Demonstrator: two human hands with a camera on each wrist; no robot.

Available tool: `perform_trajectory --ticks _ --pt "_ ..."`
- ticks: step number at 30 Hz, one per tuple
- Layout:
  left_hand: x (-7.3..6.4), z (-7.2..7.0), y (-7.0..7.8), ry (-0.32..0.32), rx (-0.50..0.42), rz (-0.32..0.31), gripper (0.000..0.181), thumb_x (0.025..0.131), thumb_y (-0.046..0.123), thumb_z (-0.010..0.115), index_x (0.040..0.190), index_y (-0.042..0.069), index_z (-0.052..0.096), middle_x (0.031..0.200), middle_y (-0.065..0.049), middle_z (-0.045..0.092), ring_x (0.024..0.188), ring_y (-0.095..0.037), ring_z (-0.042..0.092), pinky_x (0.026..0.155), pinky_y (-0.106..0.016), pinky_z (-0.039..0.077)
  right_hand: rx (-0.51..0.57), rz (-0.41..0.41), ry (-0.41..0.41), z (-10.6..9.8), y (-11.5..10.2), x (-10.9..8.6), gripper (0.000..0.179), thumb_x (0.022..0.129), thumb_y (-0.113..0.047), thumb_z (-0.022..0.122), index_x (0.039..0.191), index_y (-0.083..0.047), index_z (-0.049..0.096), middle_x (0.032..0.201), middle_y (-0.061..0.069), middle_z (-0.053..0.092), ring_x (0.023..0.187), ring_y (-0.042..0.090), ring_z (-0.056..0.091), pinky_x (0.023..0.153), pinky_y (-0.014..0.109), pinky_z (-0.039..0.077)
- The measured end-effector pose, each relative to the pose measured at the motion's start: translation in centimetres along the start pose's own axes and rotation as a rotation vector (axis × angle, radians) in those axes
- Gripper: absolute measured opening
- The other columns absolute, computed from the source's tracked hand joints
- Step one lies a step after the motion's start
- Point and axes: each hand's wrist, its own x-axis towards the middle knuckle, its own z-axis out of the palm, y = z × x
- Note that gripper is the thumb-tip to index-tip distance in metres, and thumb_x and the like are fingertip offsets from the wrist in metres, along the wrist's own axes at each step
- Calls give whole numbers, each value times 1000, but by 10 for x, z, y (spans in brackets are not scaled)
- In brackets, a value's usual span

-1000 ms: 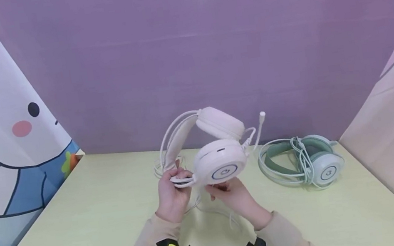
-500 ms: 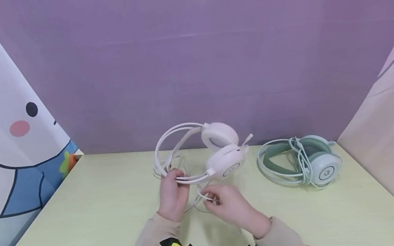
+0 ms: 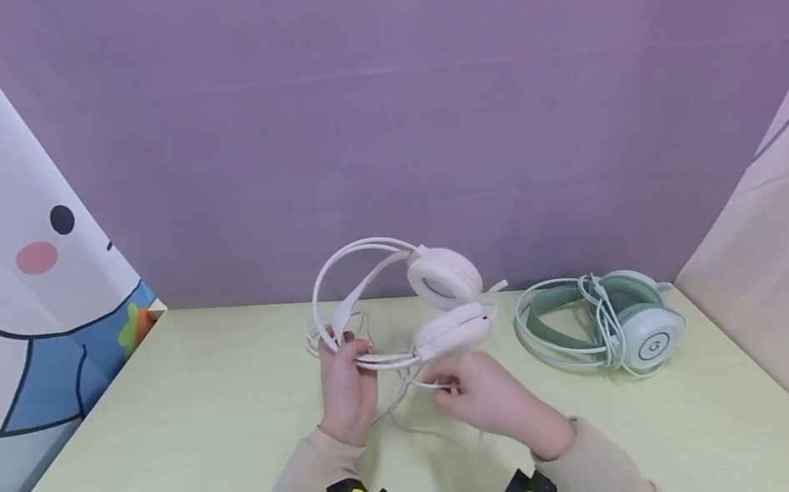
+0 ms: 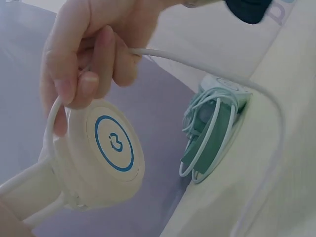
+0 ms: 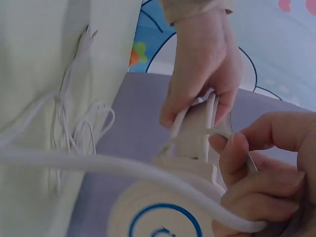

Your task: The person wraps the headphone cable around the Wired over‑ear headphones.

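In the head view, my left hand (image 3: 345, 391) grips the headband of a white headset (image 3: 450, 332) held above the table. Its two ear cups point to the right, and a short microphone boom (image 3: 497, 287) sticks out beyond them. Just below the nearer ear cup, my right hand (image 3: 487, 397) pinches the headset's white cable (image 4: 197, 64) between thumb and curled fingers. The left wrist view shows the cable passing through that hand and drooping toward the table. A round blue-ringed logo (image 4: 114, 143) marks the ear cup close to the fingers.
A green-and-white headset (image 3: 603, 326) with its cable wrapped round it lies at the table's right rear. Loosely bundled white cable (image 5: 91, 123) rests on the pale table (image 3: 165, 446) behind the left hand. A purple backdrop (image 3: 376, 114) stands at the rear edge.
The white headset has come down and turned, its logo side now facing lower. My right hand has left the ear cup's underside, taken the cable and drawn it to the right.
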Motion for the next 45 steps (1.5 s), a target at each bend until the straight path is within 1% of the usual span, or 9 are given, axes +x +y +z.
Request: perform_trajectory --ticks 4,10,16,20,25,27,31,38,45 --pt "-3 1 -1 -43 11 6 42 79 -19 32 102 15 27 89 2 28 80 -9 35 66 -17 39 -244 -95 164 -7 0 -3 15 71 3 62 79 -7 70 67 -4 61 56 0 44 52 15 39" --pt "-5 0 -4 -87 39 -36 44 77 -21 33 101 16 31 88 4 33 75 -8 37 67 -18 38 -574 -418 468 -12 13 -5 20 63 5 65 79 -7 65 64 -4 57 47 5 44 42 17 34" --pt "-7 2 -3 -138 60 -35 46 76 -21 34 104 16 36 86 5 36 73 -8 36 65 -18 37 -580 -550 582 -23 22 -9 13 73 2 56 82 -4 63 73 2 59 47 10 49 38 19 35" --pt "-7 2 -2 -142 70 -25 47 76 -21 35 105 15 36 86 5 36 72 -9 35 65 -18 36 -309 -378 602 -31 20 -13 15 75 10 62 84 -1 65 74 6 63 51 7 49 42 17 39" --pt "-5 1 -3 -143 81 -36 46 76 -22 35 104 15 35 87 5 35 70 -10 34 65 -19 36 191 92 414 -41 16 -15 5 84 3 65 88 2 67 63 6 61 51 2 51 48 19 47" --pt "-5 0 -3 -132 82 -34 46 76 -21 35 105 15 35 88 5 36 70 -9 35 65 -19 36 199 231 344 -46 17 -16 9 85 -7 67 78 -1 66 56 1 53 50 2 47 48 19 43" --pt "-5 0 -3 -121 101 -27 46 76 -20 35 107 14 37 90 5 39 74 -9 36 65 -18 37 -23 298 321 -55 20 -20 31 77 -23 76 57 -9 56 50 -6 42 47 6 38 46 22 32" --pt "-5 -1 -5 -124 159 -40 47 76 -20 36 110 12 37 89 4 38 77 -9 37 65 -17 37 -448 35 468 -65 30 -28 38 62 -46 79 56 -19 54 49 -10 38 45 3 31 42 22 26" --pt "-7 -2 -6 -111 191 -51 50 74 -20 37 113 12 38 89 4 38 74 -8 39 63 -17 37 -318 -288 641 -70 42 -30 15 66 -19 74 62 -14 60 50 -11 44 47 -4 33 43 13 29"
